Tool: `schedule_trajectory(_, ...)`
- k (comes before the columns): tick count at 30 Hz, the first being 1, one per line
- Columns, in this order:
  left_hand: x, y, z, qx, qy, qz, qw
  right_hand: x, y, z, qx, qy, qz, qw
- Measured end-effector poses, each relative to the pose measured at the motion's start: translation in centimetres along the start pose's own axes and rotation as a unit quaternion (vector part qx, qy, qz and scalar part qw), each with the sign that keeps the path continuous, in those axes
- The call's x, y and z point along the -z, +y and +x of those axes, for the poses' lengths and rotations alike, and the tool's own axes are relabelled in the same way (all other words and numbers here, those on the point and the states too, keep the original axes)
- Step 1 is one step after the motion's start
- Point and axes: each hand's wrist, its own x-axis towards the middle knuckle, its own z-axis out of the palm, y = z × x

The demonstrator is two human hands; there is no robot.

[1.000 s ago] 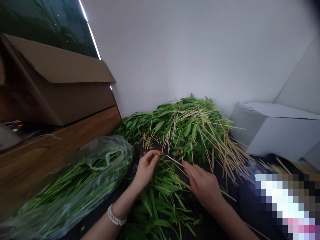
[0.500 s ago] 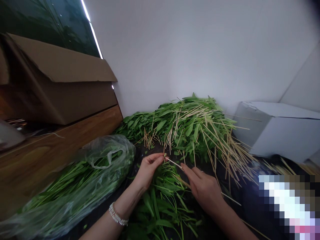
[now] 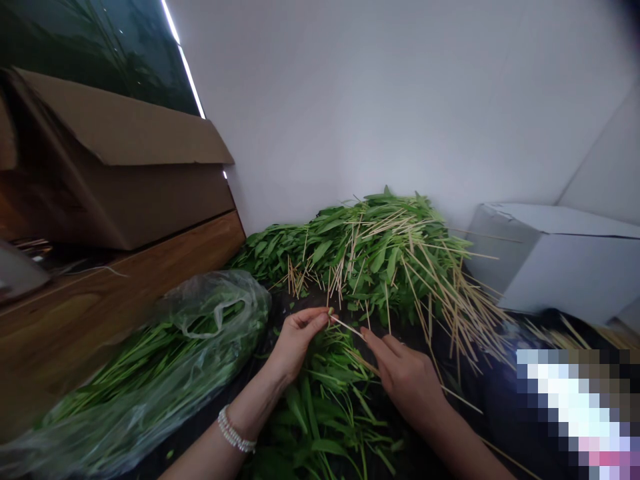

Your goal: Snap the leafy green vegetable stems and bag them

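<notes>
Your left hand (image 3: 297, 340) pinches a small green piece (image 3: 331, 312) at the tip of the pale stick (image 3: 349, 325) your right hand (image 3: 407, 373) grips, by the near greens (image 3: 327, 445). You seem to be joining them; pushing calls for steady fingers.

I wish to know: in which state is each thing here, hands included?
Left hand, pinching a small green piece
Right hand, gripping a thin stick
Bracelet, worn on left wrist
Clear plastic bag, lying down, holding leafy greens
Cardboard box, looks open
White box, looks closed
Greens pile, heaped, sticks protruding
</notes>
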Motion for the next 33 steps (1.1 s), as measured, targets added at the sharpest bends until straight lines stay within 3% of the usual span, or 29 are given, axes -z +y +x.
schedule_trajectory(17, 0.2, -0.3, 0.3, -0.001, 0.002, 0.024, 1.0, -0.5, -0.5, -0.1, -0.011, 0.013, 0.025, 1.0)
schedule_trajectory(26, 0.2, -0.5, 0.2, 0.046, -0.017, -0.005, 0.999, -0.6, -0.7, -0.1, -0.007, 0.023, 0.023, 0.999)
schedule_trajectory(33, 0.0, -0.6, 0.1, 0.042, -0.019, 0.011, 0.999, -1.3, -0.8, -0.5, -0.025, 0.011, 0.036, 0.999)
